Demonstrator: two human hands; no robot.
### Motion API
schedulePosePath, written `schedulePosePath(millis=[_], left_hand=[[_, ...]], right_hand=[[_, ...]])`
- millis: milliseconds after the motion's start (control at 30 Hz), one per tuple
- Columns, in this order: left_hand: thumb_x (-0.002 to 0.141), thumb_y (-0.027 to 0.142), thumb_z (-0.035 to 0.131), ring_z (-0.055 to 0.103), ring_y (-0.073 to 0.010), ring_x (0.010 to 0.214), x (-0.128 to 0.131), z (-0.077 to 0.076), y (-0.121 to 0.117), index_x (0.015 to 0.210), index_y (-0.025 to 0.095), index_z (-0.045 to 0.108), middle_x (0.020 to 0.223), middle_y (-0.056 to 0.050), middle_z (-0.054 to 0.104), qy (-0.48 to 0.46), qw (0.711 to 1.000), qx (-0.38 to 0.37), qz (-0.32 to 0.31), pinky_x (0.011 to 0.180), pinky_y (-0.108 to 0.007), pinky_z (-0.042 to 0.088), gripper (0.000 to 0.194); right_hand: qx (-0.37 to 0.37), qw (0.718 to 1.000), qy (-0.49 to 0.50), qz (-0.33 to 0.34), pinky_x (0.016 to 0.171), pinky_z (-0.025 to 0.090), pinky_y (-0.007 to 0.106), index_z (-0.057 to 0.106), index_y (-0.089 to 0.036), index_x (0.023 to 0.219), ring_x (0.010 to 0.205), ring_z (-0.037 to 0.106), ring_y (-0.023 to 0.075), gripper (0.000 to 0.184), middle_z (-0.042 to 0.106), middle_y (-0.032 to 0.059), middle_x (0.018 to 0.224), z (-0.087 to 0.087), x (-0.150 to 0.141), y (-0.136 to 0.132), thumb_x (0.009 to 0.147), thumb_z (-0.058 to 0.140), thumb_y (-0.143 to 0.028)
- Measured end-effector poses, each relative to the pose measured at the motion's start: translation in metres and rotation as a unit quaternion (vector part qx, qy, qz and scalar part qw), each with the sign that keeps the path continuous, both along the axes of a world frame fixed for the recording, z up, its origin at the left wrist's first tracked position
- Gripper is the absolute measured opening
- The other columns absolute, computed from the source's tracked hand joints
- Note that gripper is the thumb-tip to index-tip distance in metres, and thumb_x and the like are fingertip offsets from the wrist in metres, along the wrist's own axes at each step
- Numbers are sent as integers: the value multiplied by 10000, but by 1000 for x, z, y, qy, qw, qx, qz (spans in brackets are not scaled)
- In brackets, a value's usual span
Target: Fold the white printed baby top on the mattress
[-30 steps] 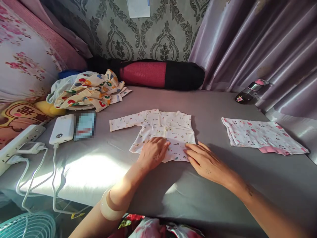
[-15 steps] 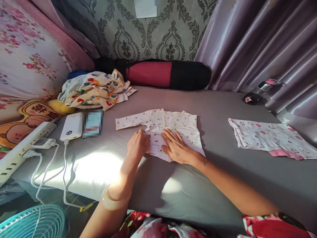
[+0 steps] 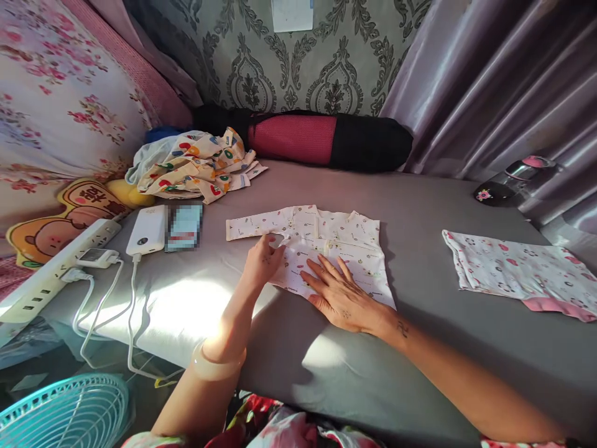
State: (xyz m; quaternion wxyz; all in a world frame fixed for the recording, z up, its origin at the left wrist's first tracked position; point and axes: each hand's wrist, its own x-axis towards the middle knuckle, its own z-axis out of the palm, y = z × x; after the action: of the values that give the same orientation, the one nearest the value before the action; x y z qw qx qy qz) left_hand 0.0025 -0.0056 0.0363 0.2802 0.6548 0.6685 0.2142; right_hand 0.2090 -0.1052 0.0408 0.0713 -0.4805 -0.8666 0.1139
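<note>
A small white printed baby shirt (image 3: 336,242) lies flat on the grey bed sheet (image 3: 420,211), one long sleeve stretched out to the left. My right hand (image 3: 342,295) rests flat on the shirt's lower front, fingers spread. My left hand (image 3: 263,258) is at the shirt's left edge just under the sleeve, its fingertips pinching the fabric there.
A folded printed garment with pink trim (image 3: 517,270) lies at the right. A heap of colourful clothes (image 3: 200,165) sits at the back left beside a red-black roll (image 3: 321,140). Power bank (image 3: 148,229), phone (image 3: 184,225), power strip (image 3: 56,267) and cables are at the left; a fan (image 3: 65,417) below.
My right hand slid from the shirt's lower right edge onto its front. My left hand moved left to the shirt's side under the sleeve. The view shifted slightly.
</note>
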Motion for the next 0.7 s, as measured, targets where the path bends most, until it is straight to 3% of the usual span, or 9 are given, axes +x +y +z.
schedulePosePath(millis=[133,233,367,533,700], left_hand=[[853,331,578,676,-182,801,-2,-1,21,1106,181,621,884,-58,730,-118,992,-20,39,734,-295,522,298],[831,303,596,677,-170,799,0,-3,31,1101,170,617,941,-80,740,-200,976,-50,63,718,-281,530,302],[833,267,574,670,-162,799,5,-7,34,1160,151,582,992,-105,731,-277,956,-61,81,688,-268,521,347],[786,245,606,668,-187,891,7,-14,33,1214,167,565,1125,-116,703,-330,940,-36,79,734,-291,529,437],[759,201,576,639,-220,1061,4,-22,35,1152,191,609,1294,-108,633,-312,947,8,74,822,-316,541,394]], right_hand=[[2,1000,26,-1,1196,152,560,637,-235,1275,1363,423,262,426,577,86,1394,16,-5,16,1048,308,-380],[16,998,40,-33,1148,266,448,692,-204,1084,1131,573,202,348,685,70,1131,19,-15,40,1034,350,-247],[52,995,15,-88,938,415,343,640,-162,1154,1066,557,223,305,641,109,1109,7,-30,71,1006,376,-197],[77,990,-40,-114,870,396,374,598,-156,1236,1032,533,265,341,590,132,1115,-5,-46,86,1011,370,-273],[79,990,-65,-97,873,365,406,542,-164,1346,1002,525,285,435,574,148,1131,-5,-57,87,1020,326,-354]])
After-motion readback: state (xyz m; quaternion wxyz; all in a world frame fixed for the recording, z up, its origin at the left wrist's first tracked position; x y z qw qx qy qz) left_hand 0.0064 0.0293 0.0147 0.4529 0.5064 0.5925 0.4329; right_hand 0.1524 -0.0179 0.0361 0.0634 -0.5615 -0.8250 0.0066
